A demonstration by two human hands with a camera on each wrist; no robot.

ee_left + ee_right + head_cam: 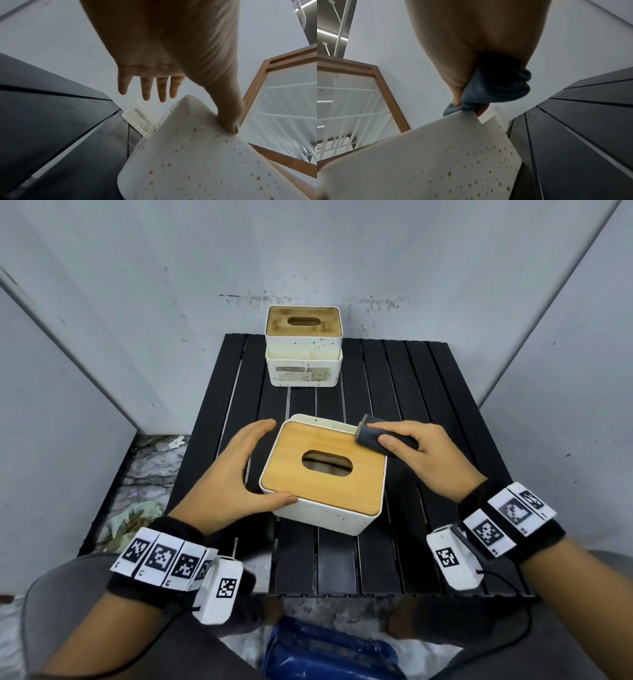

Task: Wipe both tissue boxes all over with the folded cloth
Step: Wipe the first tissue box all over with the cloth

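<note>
Two tissue boxes stood on the tabletop [428, 412]: the near tissue box [323, 474] between the hands, the far tissue box [304, 350] beyond them. The left hand [226, 474], fingers spread wide, braced the near box's left side with its thumb at the front edge. The right hand [418, 450] gripped the folded cloth [371, 436] against the lid's far right corner.

Near box [322, 474]: smooth wooden lid, speckled, seemingly plastic body; cloth [376, 438] soft, matt

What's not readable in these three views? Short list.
- Label text on the far tissue box: too small in the head view, blurred in the left wrist view.
- Inside of the near tissue box: the slot is dark in the head view.
- Fingers of the right hand under the cloth: hidden by the cloth and palm in the right wrist view.
- Fingertip contact of the left hand on the box's far side: not settled in either view.
</note>
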